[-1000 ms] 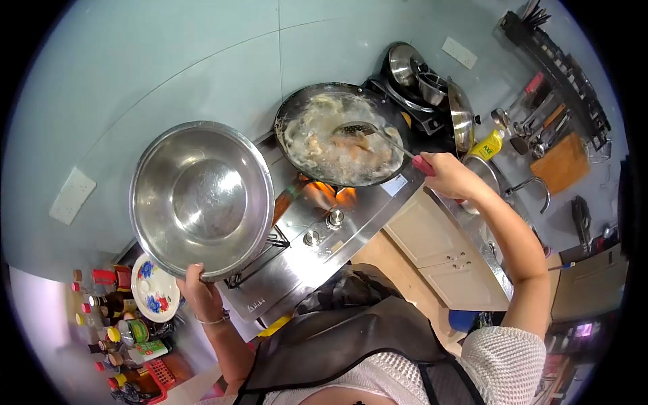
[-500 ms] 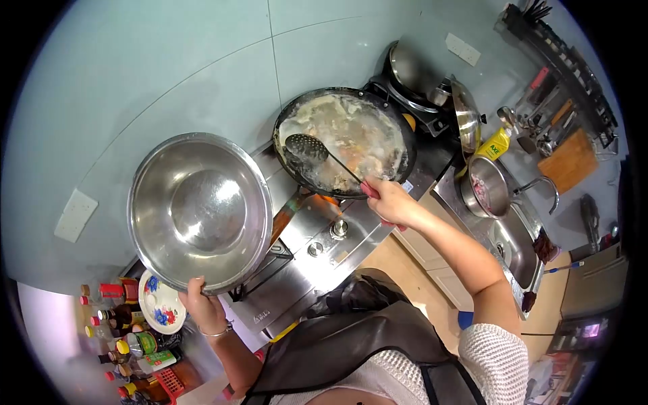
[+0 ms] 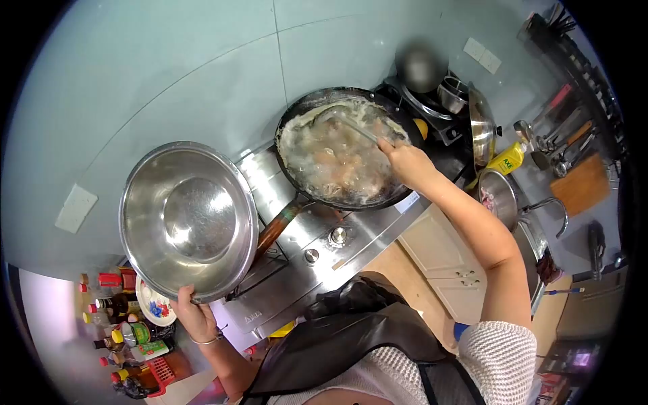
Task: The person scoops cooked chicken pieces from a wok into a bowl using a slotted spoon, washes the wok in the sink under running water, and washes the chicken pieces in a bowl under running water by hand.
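Note:
My left hand grips the rim of a large stainless-steel bowl, tilted with its inside facing me; I see no food in it. My right hand is closed around the handle of a skimmer over the black wok. The skimmer's perforated head is down in the cloudy, steaming broth, mostly hidden. Pale pieces of food float there. The wok's wooden handle points toward the bowl, whose edge lies just beside it.
The steel stove lies below the wok. Bottles and a flowered plate stand lower left. To the right are a lid, yellow detergent bottle, steel pot with pinkish pieces, and faucet.
The skimmer's head has gone from above the broth at the wok's left down into it, farther back. My right hand has moved up and right. The bowl has shifted slightly left and down.

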A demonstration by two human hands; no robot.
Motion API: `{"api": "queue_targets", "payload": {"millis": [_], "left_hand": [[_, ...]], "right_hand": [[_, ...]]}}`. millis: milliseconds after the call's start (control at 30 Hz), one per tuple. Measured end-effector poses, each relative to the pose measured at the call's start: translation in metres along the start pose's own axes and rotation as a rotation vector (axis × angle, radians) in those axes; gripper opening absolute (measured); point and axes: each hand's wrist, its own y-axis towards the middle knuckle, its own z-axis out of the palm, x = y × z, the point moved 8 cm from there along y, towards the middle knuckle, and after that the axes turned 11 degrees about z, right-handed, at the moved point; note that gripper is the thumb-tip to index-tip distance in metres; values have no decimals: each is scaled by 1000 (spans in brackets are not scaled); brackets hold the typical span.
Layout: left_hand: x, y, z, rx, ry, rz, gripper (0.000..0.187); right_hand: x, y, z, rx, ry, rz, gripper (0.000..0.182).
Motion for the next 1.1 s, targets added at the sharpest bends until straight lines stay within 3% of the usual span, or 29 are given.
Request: {"api": "queue_targets", "payload": {"millis": [267, 567, 600, 767, 867, 933, 967, 1033, 1100], "left_hand": [[-10, -16, 21, -4, 34, -18, 36], [-17, -15, 23, 28, 95, -32, 36], [-17, -14, 24, 61, 91, -30, 35], [-24, -18, 27, 31, 123, -59, 33], [-30, -24, 28, -6, 135, -47, 32], [-34, -26, 29, 14, 139, -31, 32], [-35, -26, 28, 10, 139, -32, 32], [-35, -26, 25, -4, 166, -34, 34], [-36, -28, 30, 7, 162, -42, 35]], "right_hand": [[-28, -44, -9, 157, 60, 2, 33], [-111, -63, 3, 258, 258, 439, 21], [-104, -59, 0, 129, 267, 284, 24], [-116, -53, 23, 63, 196, 317, 25], [-106, -53, 23, 112, 304, 286, 22], [-92, -64, 18, 469, 575, 590, 17], [-94, -63, 23, 472, 573, 588, 17], [-94, -66, 42, 577, 915, 714, 12], [-91, -65, 48, 600, 954, 763, 13]]}}
